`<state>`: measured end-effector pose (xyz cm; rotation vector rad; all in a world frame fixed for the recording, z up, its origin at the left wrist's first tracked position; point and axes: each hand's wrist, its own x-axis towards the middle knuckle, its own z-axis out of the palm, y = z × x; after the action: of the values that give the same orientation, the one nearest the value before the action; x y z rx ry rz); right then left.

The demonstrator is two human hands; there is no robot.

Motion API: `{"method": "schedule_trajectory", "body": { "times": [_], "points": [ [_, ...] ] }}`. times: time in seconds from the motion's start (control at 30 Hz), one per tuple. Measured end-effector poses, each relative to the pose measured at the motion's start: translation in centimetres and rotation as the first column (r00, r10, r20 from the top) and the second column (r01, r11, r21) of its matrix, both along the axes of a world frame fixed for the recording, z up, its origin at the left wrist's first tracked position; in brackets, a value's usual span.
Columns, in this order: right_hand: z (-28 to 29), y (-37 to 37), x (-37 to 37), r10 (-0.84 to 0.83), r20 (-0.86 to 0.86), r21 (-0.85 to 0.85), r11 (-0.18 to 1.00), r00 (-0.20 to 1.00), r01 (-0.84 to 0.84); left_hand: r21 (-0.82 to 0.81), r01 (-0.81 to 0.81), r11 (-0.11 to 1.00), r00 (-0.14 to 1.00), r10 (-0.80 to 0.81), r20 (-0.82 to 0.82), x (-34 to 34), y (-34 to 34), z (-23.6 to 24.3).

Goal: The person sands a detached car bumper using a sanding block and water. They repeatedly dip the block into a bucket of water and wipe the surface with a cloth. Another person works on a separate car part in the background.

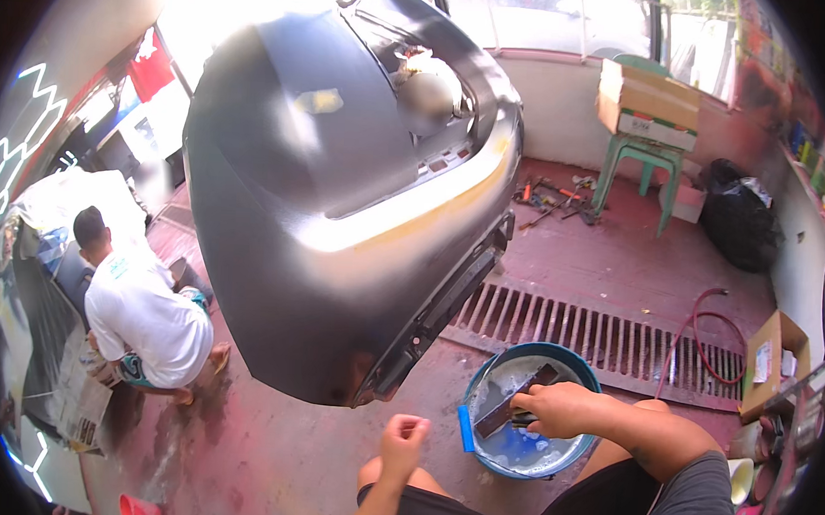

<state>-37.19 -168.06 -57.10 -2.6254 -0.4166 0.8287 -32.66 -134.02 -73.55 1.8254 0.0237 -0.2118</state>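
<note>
My right hand point(558, 410) grips a long dark sanding block point(495, 418), held slanting over a blue bucket point(469, 391) between my knees. Cloudy, sudsy water point(519, 456) fills much of the bucket, and a bright blue piece point(466, 429) sits on its left rim. Whether the block's underside touches the water is hidden. Above my left knee, my left hand point(405, 441) is raised with its fingers curled together, and nothing shows in it. Ahead stands a large dark car body part point(275, 204) with pale, sanded-looking patches, apart from both hands.
A person in a white shirt point(148, 314) crouches at the left beside a covered vehicle point(36, 312). Beyond the bucket runs a floor grate point(595, 337). A red hose point(698, 333), cardboard box point(771, 365), green stool point(608, 179), black bag point(736, 223) and scattered tools point(556, 198) lie rightward.
</note>
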Motion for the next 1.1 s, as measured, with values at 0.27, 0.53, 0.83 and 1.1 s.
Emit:
{"method": "schedule_trajectory", "body": {
  "times": [0.27, 0.53, 0.83, 1.1],
  "points": [
    [-11.1, -4.7, 7.4, 0.527, 0.010, -0.102, 0.846, 0.850, -0.524, 0.667, -0.068, 0.742, 0.904, -0.237, 0.356, -3.1, -12.5, 2.3],
    [-20.9, -8.6, 10.6, 0.632, 0.299, 0.135, 0.713, 0.715, -0.688, 0.931, -0.246, 0.269, 0.861, -0.382, 0.337, -4.3, -16.8, 3.6],
    [-20.5, -7.9, 12.3, 0.321, 0.148, 0.346, 0.869, 0.935, -0.354, 0.870, 0.319, 0.375, 0.945, -0.190, -0.265, -6.8, -21.4, -3.6],
    [-21.5, -8.5, 13.0, 0.301, 0.229, 0.377, 0.849, 0.926, -0.369, 0.825, 0.084, 0.559, 0.996, -0.054, -0.065, -5.0, -23.0, 1.4]
  ]
}}
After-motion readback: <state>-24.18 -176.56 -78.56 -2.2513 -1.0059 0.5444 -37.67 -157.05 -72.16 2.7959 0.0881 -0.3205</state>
